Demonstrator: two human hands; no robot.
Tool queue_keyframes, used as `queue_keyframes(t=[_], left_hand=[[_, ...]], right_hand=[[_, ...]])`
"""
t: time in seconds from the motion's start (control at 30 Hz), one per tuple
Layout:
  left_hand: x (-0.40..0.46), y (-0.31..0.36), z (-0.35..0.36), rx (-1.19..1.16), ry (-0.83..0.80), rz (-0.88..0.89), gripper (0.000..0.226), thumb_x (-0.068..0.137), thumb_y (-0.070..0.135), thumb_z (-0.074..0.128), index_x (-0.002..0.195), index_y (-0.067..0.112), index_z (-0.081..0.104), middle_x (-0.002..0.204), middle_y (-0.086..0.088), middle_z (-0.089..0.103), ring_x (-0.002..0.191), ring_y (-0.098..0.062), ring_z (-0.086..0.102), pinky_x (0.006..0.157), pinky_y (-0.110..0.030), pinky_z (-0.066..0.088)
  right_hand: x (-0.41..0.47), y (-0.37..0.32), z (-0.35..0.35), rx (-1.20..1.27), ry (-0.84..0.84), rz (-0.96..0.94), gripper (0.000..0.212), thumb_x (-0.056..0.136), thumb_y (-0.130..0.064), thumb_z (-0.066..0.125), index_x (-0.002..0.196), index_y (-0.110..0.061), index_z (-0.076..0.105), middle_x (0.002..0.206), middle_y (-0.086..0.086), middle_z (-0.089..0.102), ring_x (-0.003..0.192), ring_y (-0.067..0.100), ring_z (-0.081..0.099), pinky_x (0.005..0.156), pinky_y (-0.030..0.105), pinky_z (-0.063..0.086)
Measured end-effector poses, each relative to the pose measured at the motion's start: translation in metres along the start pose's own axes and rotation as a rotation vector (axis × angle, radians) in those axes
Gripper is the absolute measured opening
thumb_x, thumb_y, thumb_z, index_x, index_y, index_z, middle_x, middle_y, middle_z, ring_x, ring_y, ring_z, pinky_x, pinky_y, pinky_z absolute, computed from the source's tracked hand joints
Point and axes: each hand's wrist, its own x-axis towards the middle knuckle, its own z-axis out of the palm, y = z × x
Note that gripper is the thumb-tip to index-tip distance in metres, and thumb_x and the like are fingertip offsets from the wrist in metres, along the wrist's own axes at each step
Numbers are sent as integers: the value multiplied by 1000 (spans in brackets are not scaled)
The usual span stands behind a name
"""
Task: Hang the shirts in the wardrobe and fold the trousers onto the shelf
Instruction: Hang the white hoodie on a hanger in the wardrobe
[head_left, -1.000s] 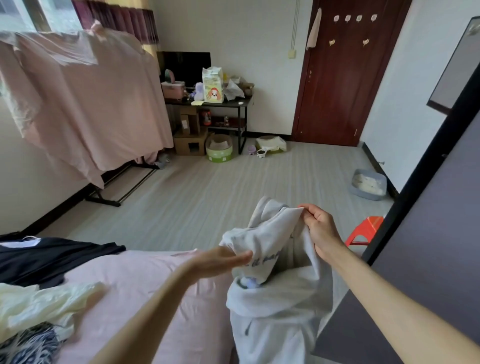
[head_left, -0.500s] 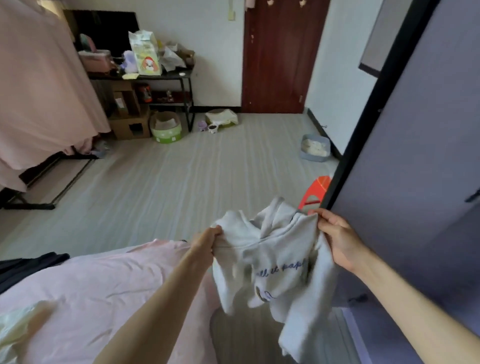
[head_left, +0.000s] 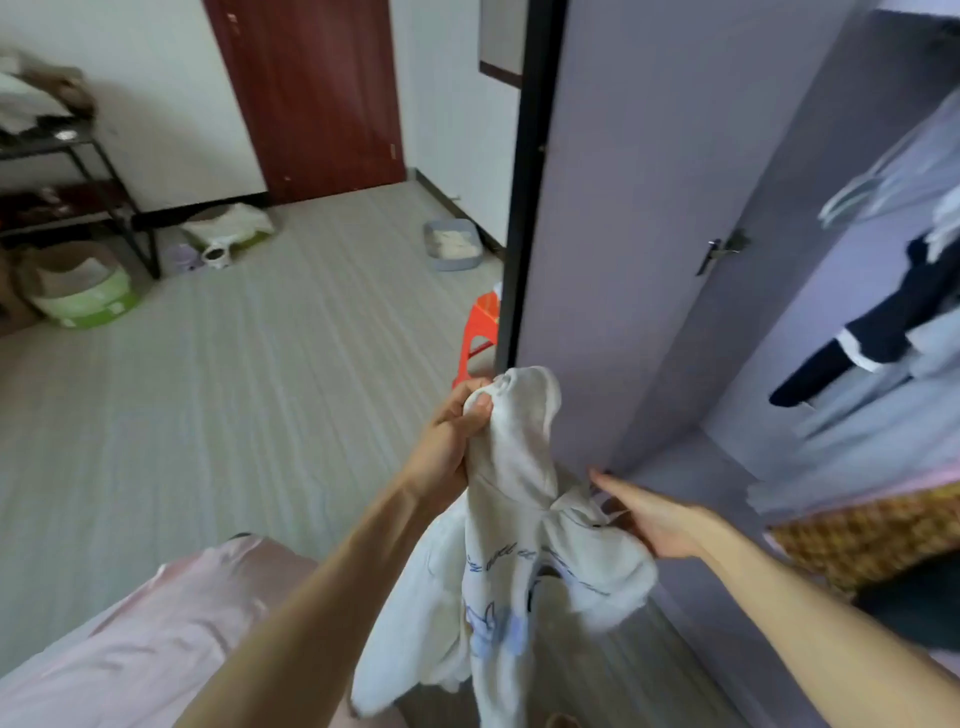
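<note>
A white hooded shirt (head_left: 514, 540) with blue lettering hangs in front of me, just off the corner of the bed. My left hand (head_left: 454, 426) grips its hood end and holds it up. Lower and to the right, my right hand (head_left: 652, 522) holds the shirt's edge, thumb up, with its fingers tucked into the fabric. The wardrobe stands right behind the shirt, its purple door (head_left: 623, 208) swung open. Inside at the right hang a dark garment (head_left: 883, 322) and pale clothes on hangers (head_left: 857, 192). No trousers are in sight.
A bed with a pink sheet (head_left: 156, 634) fills the lower left. An orange stool (head_left: 480, 322) stands by the wardrobe door's edge. A grey tray (head_left: 452, 244), a green and white bowl (head_left: 78, 291) and a black rack (head_left: 78, 171) sit across the floor. Patterned fabric (head_left: 857, 535) lies low in the wardrobe.
The view has swung right from the room to the open wardrobe. My left hand has lifted the shirt by its hood, and my right hand has dropped lower on the shirt.
</note>
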Motion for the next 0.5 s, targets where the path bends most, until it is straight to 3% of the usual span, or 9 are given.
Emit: queue_keyframes(t=[0.13, 0.23, 0.3, 0.4, 0.5], left_hand=[[17, 1, 43, -15, -138, 2, 14, 96, 11, 38, 96, 11, 53, 81, -3, 63, 72, -12, 60, 66, -22, 52], [25, 2, 76, -29, -239, -5, 14, 96, 12, 39, 94, 12, 53, 78, 1, 66, 72, -11, 62, 67, -22, 53], [29, 2, 91, -10, -295, -4, 15, 96, 13, 40, 93, 14, 54, 78, 3, 67, 72, -10, 63, 68, -22, 53], [40, 1, 110, 58, -298, 11, 18, 98, 14, 39, 91, 16, 55, 77, 3, 64, 70, -9, 60, 66, -22, 51], [59, -1, 122, 210, -176, 72, 21, 99, 11, 39, 84, 18, 52, 74, 3, 54, 68, -7, 50, 64, -21, 43]], right_hand=[[-8, 21, -2, 168, 28, 54, 77, 78, -53, 63, 129, 2, 50, 138, 22, 45, 128, 34, 44, 108, 45, 35], [-12, 29, -14, 330, 29, 50, 77, 79, -61, 60, 128, -1, 54, 135, 18, 51, 127, 32, 46, 108, 42, 36], [-18, 29, -21, 374, 51, 23, 65, 82, -60, 57, 117, -4, 62, 123, 15, 61, 118, 29, 55, 100, 37, 42], [-26, 28, -41, 363, 257, -77, 16, 91, -22, 53, 90, -9, 60, 86, 12, 58, 78, 23, 56, 71, 28, 45], [-42, 23, -75, 447, 506, -247, 20, 94, -3, 42, 78, -8, 51, 69, 13, 53, 61, 20, 52, 48, 28, 50]])
